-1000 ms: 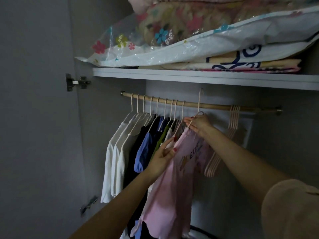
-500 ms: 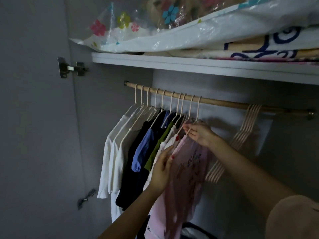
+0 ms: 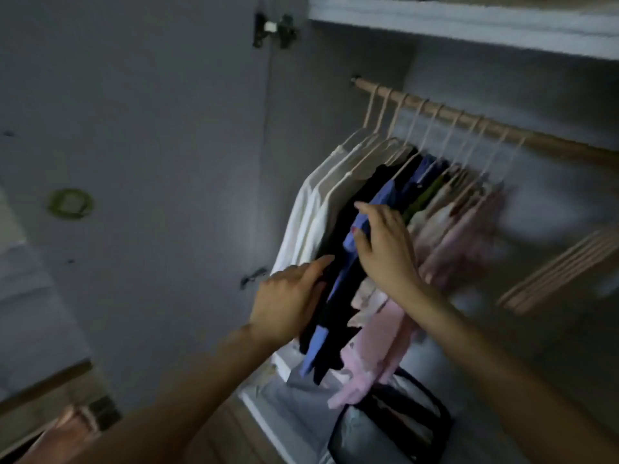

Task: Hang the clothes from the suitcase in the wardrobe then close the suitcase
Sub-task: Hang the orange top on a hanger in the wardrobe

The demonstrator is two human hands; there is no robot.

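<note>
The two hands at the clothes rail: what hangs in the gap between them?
In the head view, dark and blue garments hang between the left hand and the right hand. The left hand's straight fingers lie against the dark cloth beside the white shirts.
</note>
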